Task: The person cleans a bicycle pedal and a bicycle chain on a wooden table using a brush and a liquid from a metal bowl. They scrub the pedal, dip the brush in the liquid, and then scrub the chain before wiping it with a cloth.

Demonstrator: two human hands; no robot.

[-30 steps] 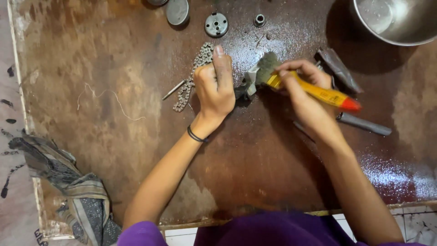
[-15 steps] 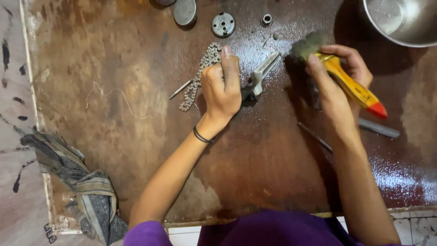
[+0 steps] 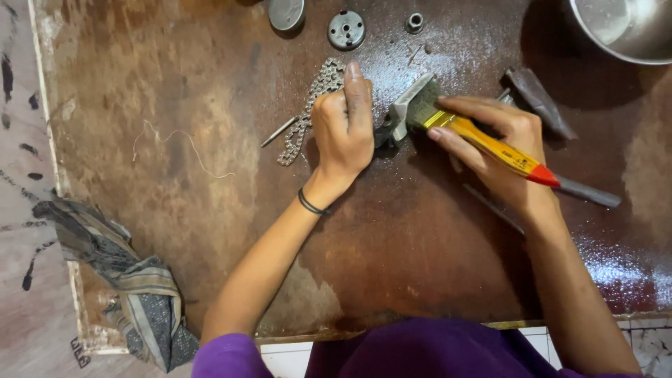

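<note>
My left hand grips a small grey metal part and steadies it on the wet brown board, index finger stretched forward. My right hand holds a paintbrush with a yellow handle and red tip; its dark bristles touch the metal part. A metal chain lies in a heap just left of my left hand, with a thin pin beside it.
A round disc, a perforated round part and a small nut lie at the far edge. A steel bowl stands at the top right. A dark hammer-like tool lies right of my hand. A striped rag hangs off the left corner.
My right hand had lifted the brush away to the upper right; it has now come back down, and the bristles rest on the metal part again. My left hand has stayed in place.
</note>
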